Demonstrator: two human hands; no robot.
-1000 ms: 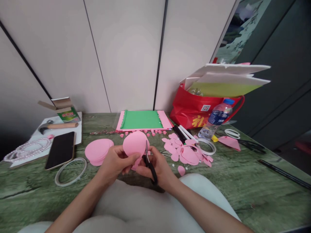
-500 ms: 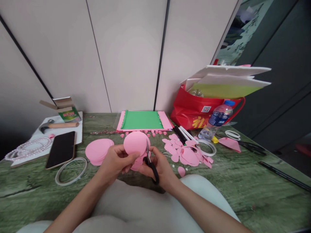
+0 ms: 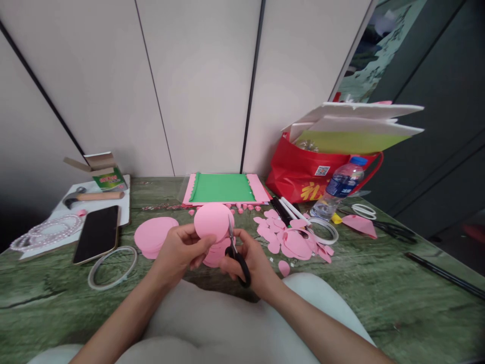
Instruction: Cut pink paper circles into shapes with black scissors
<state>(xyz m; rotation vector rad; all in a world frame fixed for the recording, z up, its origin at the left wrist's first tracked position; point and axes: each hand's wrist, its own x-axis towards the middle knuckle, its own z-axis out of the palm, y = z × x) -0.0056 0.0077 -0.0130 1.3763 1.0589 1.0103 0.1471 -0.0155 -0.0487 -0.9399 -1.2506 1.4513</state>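
Between thumb and fingers, my left hand pinches a round pink paper disc, held up above the table. My right hand grips black-handled scissors, whose blades point upward at the disc's right edge. Whether the blades are cutting into the paper I cannot tell. More pink paper rounds lie below the disc, partly hidden by my hands. To the left rests a stack of pink paper circles. Right of my right hand are loose pink petal-shaped pieces.
At left are a phone, a tape roll, a hammer and bead strings. Green paper lies at the back. A red bag, a water bottle and another tape roll stand or lie at right.
The disc has shifted very slightly to the right and up in my left hand. My right hand and the scissors have moved slightly right and down, away from the disc's middle.
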